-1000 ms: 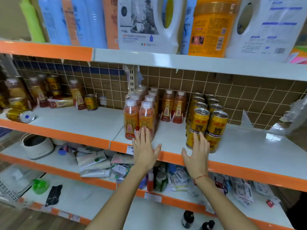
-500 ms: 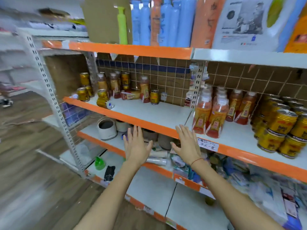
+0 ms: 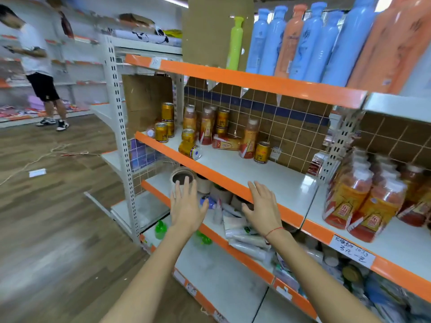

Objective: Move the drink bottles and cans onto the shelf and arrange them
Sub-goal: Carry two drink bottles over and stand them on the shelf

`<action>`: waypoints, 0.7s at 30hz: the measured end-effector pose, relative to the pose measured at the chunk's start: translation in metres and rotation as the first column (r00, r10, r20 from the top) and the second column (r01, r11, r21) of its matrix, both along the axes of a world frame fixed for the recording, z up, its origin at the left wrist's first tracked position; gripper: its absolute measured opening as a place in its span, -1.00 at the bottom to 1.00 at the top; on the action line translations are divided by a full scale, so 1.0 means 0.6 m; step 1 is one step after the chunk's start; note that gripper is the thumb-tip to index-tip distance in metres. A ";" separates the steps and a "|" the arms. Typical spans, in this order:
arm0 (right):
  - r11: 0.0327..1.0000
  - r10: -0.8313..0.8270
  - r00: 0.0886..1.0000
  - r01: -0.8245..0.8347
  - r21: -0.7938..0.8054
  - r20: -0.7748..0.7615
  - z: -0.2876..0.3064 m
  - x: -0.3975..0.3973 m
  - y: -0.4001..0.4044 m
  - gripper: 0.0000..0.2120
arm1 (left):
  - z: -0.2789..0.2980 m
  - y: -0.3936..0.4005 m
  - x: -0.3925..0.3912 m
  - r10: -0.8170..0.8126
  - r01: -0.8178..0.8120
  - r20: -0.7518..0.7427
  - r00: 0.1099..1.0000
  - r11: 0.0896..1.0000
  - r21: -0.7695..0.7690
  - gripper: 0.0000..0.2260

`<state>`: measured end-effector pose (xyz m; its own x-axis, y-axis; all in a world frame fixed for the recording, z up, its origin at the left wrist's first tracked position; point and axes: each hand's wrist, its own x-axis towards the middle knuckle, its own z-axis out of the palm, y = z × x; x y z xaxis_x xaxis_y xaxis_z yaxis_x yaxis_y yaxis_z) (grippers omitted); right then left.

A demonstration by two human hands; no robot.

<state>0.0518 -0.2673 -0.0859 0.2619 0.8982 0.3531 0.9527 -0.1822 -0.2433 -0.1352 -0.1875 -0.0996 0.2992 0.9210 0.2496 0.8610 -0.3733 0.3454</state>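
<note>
Both hands are held out flat with fingers spread, holding nothing. The left hand (image 3: 186,207) hovers in front of the lower shelf, the right hand (image 3: 262,206) just below the orange edge of the middle shelf (image 3: 245,176), apart from it. At about 12 o'clock from the hands a loose cluster of gold cans and orange drink bottles stands at the back left of that shelf; one tipped can (image 3: 190,150) lies on its side near the front edge, and one bottle (image 3: 226,143) lies flat behind it. At 3 o'clock, neat rows of bottles (image 3: 363,201) fill the neighbouring bay. At 10 o'clock, far off, another person (image 3: 39,66) stands by other shelving.
</note>
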 end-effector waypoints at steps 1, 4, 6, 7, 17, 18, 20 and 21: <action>1.000 0.008 1.000 -0.008 0.006 0.007 0.000 0.000 0.018 -0.42 | 0.002 0.017 -0.001 0.014 -0.014 0.017 1.000 1.000 0.006 -0.40; 1.000 0.011 0.999 -0.012 0.023 0.035 0.001 0.005 0.070 -0.43 | 0.014 0.061 -0.004 0.055 -0.054 0.061 0.997 0.998 -0.010 -0.43; 1.000 -0.007 0.999 0.007 0.009 0.046 0.002 0.007 0.104 -0.43 | 0.022 0.094 -0.009 0.088 -0.087 0.063 0.994 0.996 -0.021 -0.44; 1.000 -0.018 0.999 0.017 0.005 0.047 0.001 0.009 0.121 -0.43 | 0.024 0.112 -0.010 0.105 -0.104 0.072 0.992 0.994 -0.024 -0.44; 0.997 -0.079 0.997 0.080 -0.024 0.021 -0.014 0.036 0.235 -0.43 | 0.017 0.226 0.022 0.045 -0.045 0.020 0.999 0.999 0.008 -0.46; 0.996 -0.087 0.996 0.088 -0.032 0.026 -0.016 0.041 0.237 -0.43 | 0.016 0.234 0.029 0.032 -0.032 0.010 0.999 0.999 0.008 -0.45; 0.993 -0.108 0.993 0.110 -0.037 0.048 -0.018 0.052 0.242 -0.44 | 0.016 0.250 0.046 -0.002 0.002 0.004 1.000 1.000 -0.003 -0.44; 0.991 -0.124 0.991 0.126 -0.039 0.059 -0.019 0.058 0.245 -0.44 | 0.017 0.257 0.055 -0.026 0.026 0.004 1.000 1.000 -0.010 -0.43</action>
